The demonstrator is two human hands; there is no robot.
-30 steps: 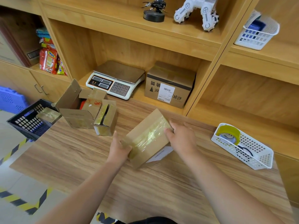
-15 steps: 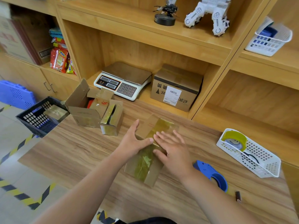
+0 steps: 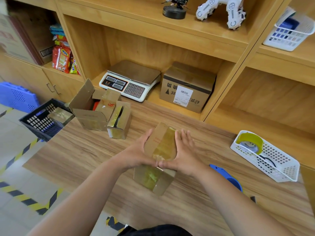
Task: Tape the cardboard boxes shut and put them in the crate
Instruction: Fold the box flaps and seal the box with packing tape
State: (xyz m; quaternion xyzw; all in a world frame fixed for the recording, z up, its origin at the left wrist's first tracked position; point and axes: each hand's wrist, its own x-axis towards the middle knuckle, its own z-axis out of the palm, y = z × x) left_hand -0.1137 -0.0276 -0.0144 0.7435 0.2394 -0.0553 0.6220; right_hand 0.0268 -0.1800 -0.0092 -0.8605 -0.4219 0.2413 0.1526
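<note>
Head view: looks forward-down, close over table (image 3: 85, 150).

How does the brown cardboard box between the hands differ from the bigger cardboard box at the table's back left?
The narrow brown cardboard box is closed, with yellowish tape along its top; the bigger cardboard box is open, flap standing up. The narrow one is pressed between the left hand and right hand; the bigger one stands unheld on the wooden table. Both are brown cardboard.

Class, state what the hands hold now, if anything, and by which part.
The taped cardboard box, pressed between both hands: left hand on its left side, right hand on its right side, thumbs meeting at its near top edge.
</note>
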